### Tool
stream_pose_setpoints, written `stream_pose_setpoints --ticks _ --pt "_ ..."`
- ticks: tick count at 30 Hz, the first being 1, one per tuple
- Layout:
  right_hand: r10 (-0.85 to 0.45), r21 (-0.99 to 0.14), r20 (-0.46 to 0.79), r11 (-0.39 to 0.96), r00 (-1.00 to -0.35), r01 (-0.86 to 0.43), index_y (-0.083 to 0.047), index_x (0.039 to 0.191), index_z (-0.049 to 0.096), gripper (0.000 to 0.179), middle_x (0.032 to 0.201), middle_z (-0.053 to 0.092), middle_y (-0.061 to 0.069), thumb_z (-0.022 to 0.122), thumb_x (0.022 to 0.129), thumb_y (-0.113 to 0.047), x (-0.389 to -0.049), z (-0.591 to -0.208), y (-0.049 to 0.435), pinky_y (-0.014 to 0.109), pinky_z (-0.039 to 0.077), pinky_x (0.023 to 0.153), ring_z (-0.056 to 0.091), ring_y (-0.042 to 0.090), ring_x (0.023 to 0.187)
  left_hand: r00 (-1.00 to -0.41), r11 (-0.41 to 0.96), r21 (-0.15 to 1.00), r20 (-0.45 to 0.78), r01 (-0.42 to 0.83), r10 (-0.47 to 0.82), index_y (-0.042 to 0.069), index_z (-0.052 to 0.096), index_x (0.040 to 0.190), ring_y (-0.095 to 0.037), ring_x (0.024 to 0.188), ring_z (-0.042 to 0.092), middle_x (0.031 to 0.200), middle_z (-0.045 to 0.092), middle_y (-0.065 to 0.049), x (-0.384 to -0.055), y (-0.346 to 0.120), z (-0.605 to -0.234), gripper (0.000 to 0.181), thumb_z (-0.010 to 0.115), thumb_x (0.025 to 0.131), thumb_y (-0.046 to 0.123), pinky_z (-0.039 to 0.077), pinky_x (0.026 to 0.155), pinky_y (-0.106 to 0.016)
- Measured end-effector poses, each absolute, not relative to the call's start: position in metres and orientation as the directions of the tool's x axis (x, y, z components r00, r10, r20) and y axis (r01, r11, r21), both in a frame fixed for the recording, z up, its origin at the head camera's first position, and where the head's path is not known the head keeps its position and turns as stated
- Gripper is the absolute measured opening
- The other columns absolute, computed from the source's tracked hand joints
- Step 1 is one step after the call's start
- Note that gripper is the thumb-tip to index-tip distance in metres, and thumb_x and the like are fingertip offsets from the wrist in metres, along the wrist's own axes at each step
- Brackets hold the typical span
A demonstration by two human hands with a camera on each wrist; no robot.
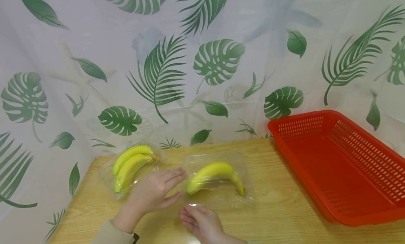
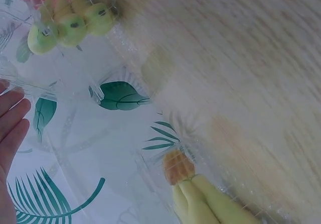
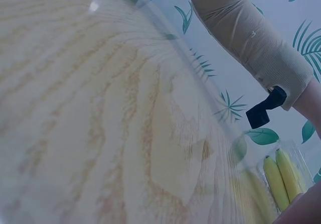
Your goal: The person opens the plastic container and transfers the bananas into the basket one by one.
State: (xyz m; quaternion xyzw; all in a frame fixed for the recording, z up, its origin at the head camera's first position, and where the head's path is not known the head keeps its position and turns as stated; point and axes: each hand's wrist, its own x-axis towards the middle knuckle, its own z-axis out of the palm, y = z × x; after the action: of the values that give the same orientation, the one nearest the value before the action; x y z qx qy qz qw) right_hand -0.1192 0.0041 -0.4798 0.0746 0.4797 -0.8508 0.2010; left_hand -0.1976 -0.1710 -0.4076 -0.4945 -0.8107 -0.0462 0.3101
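In the head view, a clear plastic box (image 1: 218,200) with yellow bananas (image 1: 215,170) inside sits in the middle of the table. My left hand (image 1: 156,189) hovers by its left side, fingers extended toward it. At the box's front left corner is my right hand (image 1: 204,223), fingers loosely bent and thumb tip right at the edge. A second clear box (image 1: 107,170) with bananas (image 1: 134,163) stands behind my left hand. The left wrist view shows several rounded banana ends (image 2: 71,29) in one box, and a brown stem (image 2: 179,167) in the other.
A large red plastic basket (image 1: 303,173) with perforated sides takes up the right of the wooden table (image 1: 269,201). Behind the table hangs a white curtain (image 1: 253,114) printed with green leaves. A black strap (image 3: 266,108) circles my left wrist.
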Motion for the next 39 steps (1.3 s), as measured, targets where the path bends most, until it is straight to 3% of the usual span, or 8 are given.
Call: stream_pose_setpoints --ticks 10,21,39 --pt "-0.276 -0.778 -0.328 -0.463 -0.903 0.424 0.010 0.117 0.055 0.037 0.095 0.070 0.006 0.060 0.093 -0.017 -0.120 -0.478 0.005 0.032 0.054 0.089 0.067 0.012 0.088 -0.310 0.516 -0.210 0.595 0.831 0.742 0.008 0.066 0.116 -0.020 0.100 0.067 0.115 0.068 -0.007 -0.203 -0.172 -0.402 0.050 0.076 0.073 0.030 0.056 0.083 -0.032" --pt "-0.274 -0.766 -0.328 -0.483 -0.904 0.424 0.010 0.117 0.056 0.037 0.095 0.070 0.007 0.061 0.092 -0.017 -0.120 -0.477 0.004 0.033 0.054 0.089 0.068 0.013 0.089 -0.352 0.559 -0.154 0.634 0.815 0.688 0.009 0.065 0.119 -0.021 0.095 0.069 0.113 0.069 -0.006 -0.213 -0.173 -0.396 0.039 0.064 0.087 0.032 0.058 0.076 -0.031" --pt "-0.263 -0.749 -0.374 -0.481 -0.890 0.457 0.006 0.113 0.058 0.035 0.094 0.071 0.006 0.064 0.090 -0.019 -0.121 -0.477 0.004 0.034 0.055 0.089 0.068 0.012 0.087 -0.460 0.596 0.014 0.650 0.803 0.604 0.013 0.063 0.122 -0.019 0.104 0.066 0.117 0.068 -0.002 -0.224 -0.169 -0.390 0.035 0.058 0.092 0.031 0.055 0.088 -0.033"
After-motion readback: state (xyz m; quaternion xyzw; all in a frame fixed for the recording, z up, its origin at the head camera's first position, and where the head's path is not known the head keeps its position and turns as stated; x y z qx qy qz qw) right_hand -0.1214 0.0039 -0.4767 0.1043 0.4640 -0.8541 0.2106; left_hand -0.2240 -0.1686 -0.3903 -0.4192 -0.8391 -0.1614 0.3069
